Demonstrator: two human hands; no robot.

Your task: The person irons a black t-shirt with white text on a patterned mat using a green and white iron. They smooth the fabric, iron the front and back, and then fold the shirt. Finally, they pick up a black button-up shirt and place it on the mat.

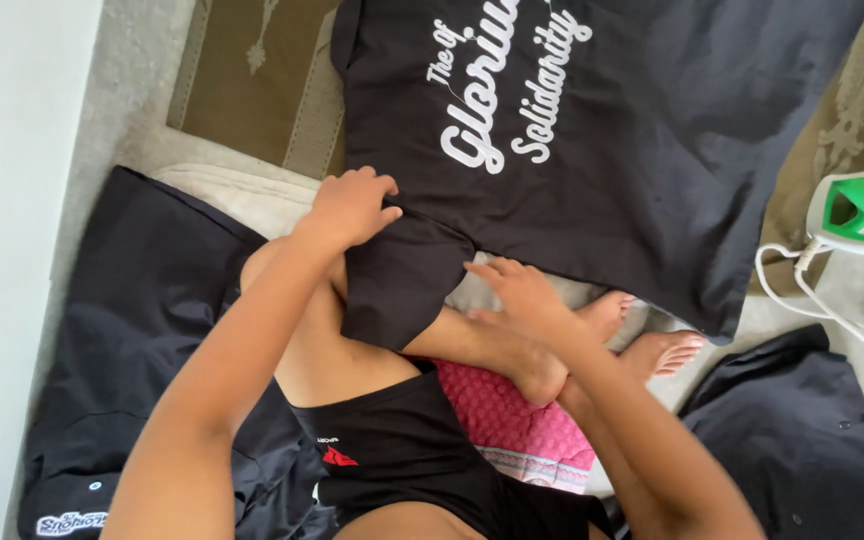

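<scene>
Black T-shirt (632, 150) with white lettering lies spread on the floor, over an olive patterned mat (252, 80), just ahead of the crossed legs. Left hand (350, 208) pinches the shirt's sleeve (397, 280) at its upper edge, grip pressed together on the cloth. Right hand (517, 295) rests flat beside the sleeve's lower edge, fingers spread, holding nothing. White-and-green iron (862, 210) sits right of the shirt. Dark garments (142, 300) lie left of it.
</scene>
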